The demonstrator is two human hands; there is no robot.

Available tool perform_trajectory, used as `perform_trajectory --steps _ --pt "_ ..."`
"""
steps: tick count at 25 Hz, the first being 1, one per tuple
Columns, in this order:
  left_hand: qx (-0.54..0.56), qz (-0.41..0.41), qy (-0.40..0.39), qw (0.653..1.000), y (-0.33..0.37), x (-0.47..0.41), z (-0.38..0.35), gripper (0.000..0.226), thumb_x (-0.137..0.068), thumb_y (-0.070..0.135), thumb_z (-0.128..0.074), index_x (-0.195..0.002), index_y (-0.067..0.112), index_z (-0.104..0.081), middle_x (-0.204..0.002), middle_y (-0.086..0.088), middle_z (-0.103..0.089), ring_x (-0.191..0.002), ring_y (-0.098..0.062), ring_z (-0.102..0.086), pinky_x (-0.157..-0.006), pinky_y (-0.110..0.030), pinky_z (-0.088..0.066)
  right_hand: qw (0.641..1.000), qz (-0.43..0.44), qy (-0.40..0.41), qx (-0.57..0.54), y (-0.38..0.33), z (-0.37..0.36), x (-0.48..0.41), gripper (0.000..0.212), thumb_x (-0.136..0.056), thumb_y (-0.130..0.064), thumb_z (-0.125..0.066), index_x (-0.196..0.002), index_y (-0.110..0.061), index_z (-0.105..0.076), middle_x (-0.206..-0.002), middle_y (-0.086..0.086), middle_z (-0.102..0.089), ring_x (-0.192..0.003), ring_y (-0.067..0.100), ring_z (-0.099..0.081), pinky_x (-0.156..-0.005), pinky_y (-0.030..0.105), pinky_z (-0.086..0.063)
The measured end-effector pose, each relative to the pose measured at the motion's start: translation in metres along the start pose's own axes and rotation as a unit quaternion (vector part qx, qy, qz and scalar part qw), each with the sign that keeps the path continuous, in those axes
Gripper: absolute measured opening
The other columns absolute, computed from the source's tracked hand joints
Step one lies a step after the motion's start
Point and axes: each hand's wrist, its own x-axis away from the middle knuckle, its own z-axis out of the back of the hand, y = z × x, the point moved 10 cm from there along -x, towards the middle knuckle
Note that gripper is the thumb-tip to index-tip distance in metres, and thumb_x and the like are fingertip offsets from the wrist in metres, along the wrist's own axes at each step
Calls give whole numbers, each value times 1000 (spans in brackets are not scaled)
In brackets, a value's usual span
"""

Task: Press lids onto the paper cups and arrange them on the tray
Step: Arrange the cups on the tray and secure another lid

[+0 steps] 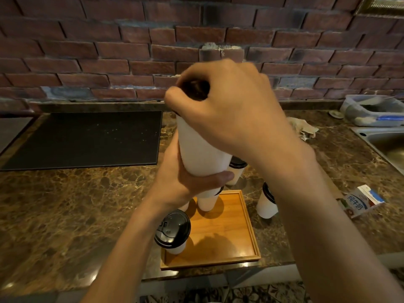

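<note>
I hold a white paper cup [201, 147] up in the air above the counter. My left hand [183, 182] grips its lower part from below. My right hand [229, 106] is curled over its black lid [195, 89] and covers most of it. Below stands a wooden tray [227, 232]. A lidded cup [172, 230] sits at the tray's near left corner, and another lidded cup [207, 200] stands at its far left, partly hidden by my left hand. Two more lidded cups stand on the counter, one behind the tray [236, 171] and one to its right [266, 202].
A black mat [87, 138] lies on the brown marble counter [65, 204] at the left. A milk carton [363, 200] lies at the right. A steel sink [387, 147], a crumpled paper [303, 127] and a plastic bag [371, 110] are at the back right. A brick wall rises behind.
</note>
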Motion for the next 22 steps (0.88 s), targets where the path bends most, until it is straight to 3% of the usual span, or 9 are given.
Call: perform_trajectory --steps 3,7,10,12,13,14,16,19,22 --pt "2 -6 -18 1000 1 -4 3 79 -53 18 -84 -121 22 -44 -107 19 -63 -102 -2 -63 -70 -14 -54 991 71 -2 -116 -13 14 -4 24 -90 -46 -55 -98 -31 -72 -89 -21 -64 -89 0 -62 -77 18 -52" --pt "13 59 -114 992 -9 -9 -3 94 -49 22 -84 -130 1 -41 -114 -13 -60 -104 -24 -64 -78 -31 -56 958 129 -107 -232 -15 13 -5 17 -92 -28 -57 -106 -27 -67 -100 -16 -63 -95 -6 -59 -78 12 -45" --pt "0 46 -61 997 -9 -14 0 83 -49 29 -82 -124 15 -48 -109 -1 -63 -101 -16 -64 -73 -25 -55 993 32 -67 -88 4 3 -10 30 -94 -49 -51 -112 -31 -68 -99 -14 -65 -96 4 -60 -80 24 -52" --pt "17 37 -19 999 -10 -14 3 75 -49 28 -82 -116 24 -49 -103 8 -64 -98 -7 -64 -70 -18 -54 997 -32 1 76 11 1 -9 46 -89 -65 -42 -103 -30 -68 -91 -7 -65 -85 17 -60 -68 34 -51" --pt "25 34 -6 999 -11 -14 5 74 -49 26 -82 -115 24 -48 -102 9 -64 -97 -4 -64 -69 -17 -54 994 -29 30 98 7 4 -8 48 -88 -65 -41 -100 -28 -68 -89 -6 -65 -82 18 -60 -65 33 -49" --pt "26 34 -2 999 -12 -14 6 76 -48 25 -83 -116 22 -48 -102 9 -63 -97 -5 -64 -69 -18 -55 996 -7 36 81 2 6 -8 46 -88 -63 -42 -100 -27 -69 -90 -8 -67 -83 16 -61 -66 32 -50" --pt "11 37 -27 999 -13 -15 5 84 -49 21 -85 -123 10 -47 -108 1 -61 -101 -12 -64 -71 -23 -56 994 70 -57 -60 -9 4 -12 34 -91 -51 -52 -109 -28 -70 -100 -16 -66 -92 2 -61 -74 21 -52" --pt "6 36 -72 997 -13 -14 -1 91 -52 13 -85 -130 1 -41 -116 -9 -57 -106 -17 -62 -76 -25 -56 943 178 -171 -222 -20 13 -5 25 -93 -26 -58 -118 -26 -62 -107 -14 -64 -100 -4 -61 -79 13 -47" --pt "-17 20 -29 999 -9 -18 0 88 -51 22 -86 -127 16 -44 -114 3 -60 -106 -15 -62 -74 -22 -55 978 96 -127 -135 -3 6 -12 24 -94 -37 -57 -113 -27 -69 -101 -17 -64 -95 -1 -61 -75 12 -47"
